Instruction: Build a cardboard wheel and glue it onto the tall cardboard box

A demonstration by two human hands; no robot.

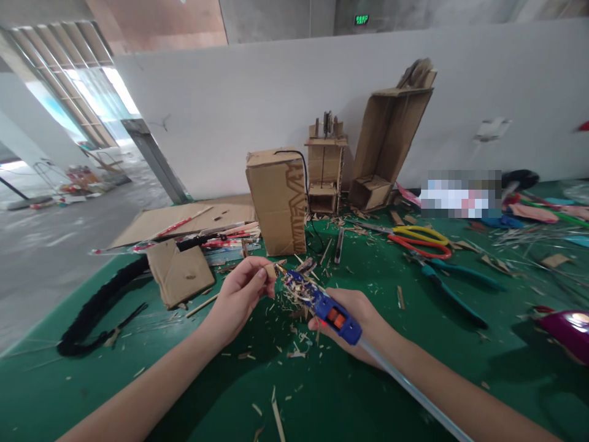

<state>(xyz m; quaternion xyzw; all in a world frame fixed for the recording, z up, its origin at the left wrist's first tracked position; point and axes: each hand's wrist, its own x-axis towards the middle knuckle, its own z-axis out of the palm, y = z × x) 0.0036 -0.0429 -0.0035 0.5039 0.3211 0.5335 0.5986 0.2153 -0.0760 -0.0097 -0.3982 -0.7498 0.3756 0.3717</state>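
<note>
Head view: the left hand point(246, 285) pinches a small cardboard piece point(271, 271) between thumb and fingers, just left of the desk's middle. The right hand point(356, 310) has its fingers wrapped around a blue hot-glue gun point(338, 319), whose nozzle meets or nearly meets the piece; which, I cannot tell. Pale shavings cling to the gun's front, and a translucent glue stick point(409, 383) runs from its back toward the near right.

Just beyond stands a cardboard carton point(276, 209) with brown printing down its right side, too distorted to read. A utility knife point(339, 245) lies to its right, then scissors point(423, 240) with yellow and red handles and teal-handled pliers point(455, 294). On the left are a cardboard square point(181, 273) and a fuzzy black strip point(99, 301).

All this sits on a green desk point(193, 399) littered with scraps. At its far edge, a cardboard frame point(324, 162) topped by a wheel and a tall open box point(391, 141) stand before a white partition point(221, 98). Far left spreads a grey floor point(55, 239); high up, a green sign point(361, 19) reads "EXIT", its other characters too small.
</note>
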